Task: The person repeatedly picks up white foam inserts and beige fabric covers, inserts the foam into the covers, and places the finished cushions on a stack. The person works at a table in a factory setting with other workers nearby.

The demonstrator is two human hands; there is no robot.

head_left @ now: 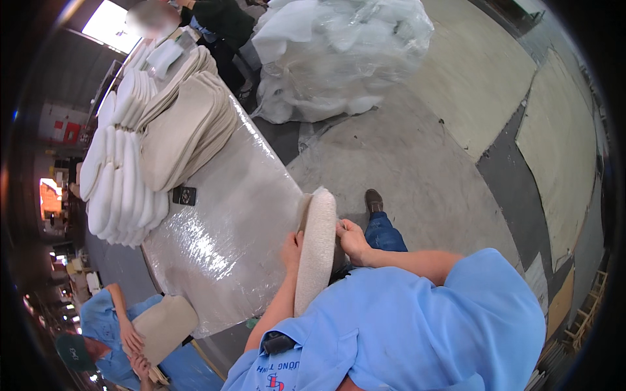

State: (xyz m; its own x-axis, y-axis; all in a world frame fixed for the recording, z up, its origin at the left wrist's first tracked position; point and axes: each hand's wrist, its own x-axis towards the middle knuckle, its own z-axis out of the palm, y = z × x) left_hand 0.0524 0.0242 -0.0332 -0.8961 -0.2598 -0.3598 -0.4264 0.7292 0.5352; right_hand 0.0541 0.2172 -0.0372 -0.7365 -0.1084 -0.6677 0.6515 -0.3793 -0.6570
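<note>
Head view: a long, pale cushion [318, 254] stands nearly on edge before the wearer's blue shirt [417, 319], near the corner of a table [228, 247] wrapped in shiny clear film. The left hand [292, 251] lies against its left face, with a smooth beige layer [304, 207] showing just beyond the fingers; that hand's fingertips are partly hidden, so I cannot tell how firmly its grip is closed. The right hand [353, 242] is at the cushion's right side with fingers bent inward; whether that grip pinches the covering or some small part is too small to tell. The cushion looks light and soft, likely to give under pressure and fold if taken by one end, and its coarse, knitted-looking face should offer good friction, unlike the slick film. Broad palms on both faces near the middle seem the safest hold, since fingertips on the thin covering could stretch or snag it. To the left on the table rest a stack of beige pads [186, 130], plump white pads [124, 186] and a small black box [184, 195]; at lower left, a co-worker [101, 319] holds another beige pad [166, 326].
</note>
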